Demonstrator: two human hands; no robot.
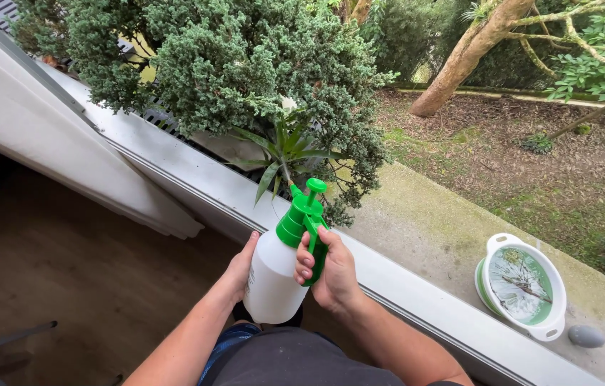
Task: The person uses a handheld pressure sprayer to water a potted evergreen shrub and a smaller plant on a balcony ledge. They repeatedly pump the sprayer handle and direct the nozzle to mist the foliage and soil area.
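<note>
Green plastic tops the white sprayer (pixel 282 268) you hold over your lap, just inside the sill (pixel 195 189). Your left hand (pixel 239 270) cups the bottle's side, palm against the white body, fingers wrapped behind it where you cannot see them. Your right hand (pixel 331 275) is curled around the green handle (pixel 316 246), fingers closed on it and the thumb lying along the grip. The pump knob (pixel 315 186) at the top points away from you, toward the plants.

Just past the knob a spiky-leaved plant (pixel 284 154) stands on the ledge (pixel 417 229), beneath a dense bush (pixel 245 64) with small bluish-green foliage. Off to your right, well apart from the sprayer, a round white-and-green bowl (pixel 522 286) sits on the mossy ledge holding water, with a grey stone (pixel 586 336) just beside it. A slanted trunk (pixel 467 53) rises beyond, over ground strewn with dead leaves. Wooden floor (pixel 81 279) lies to your left.
</note>
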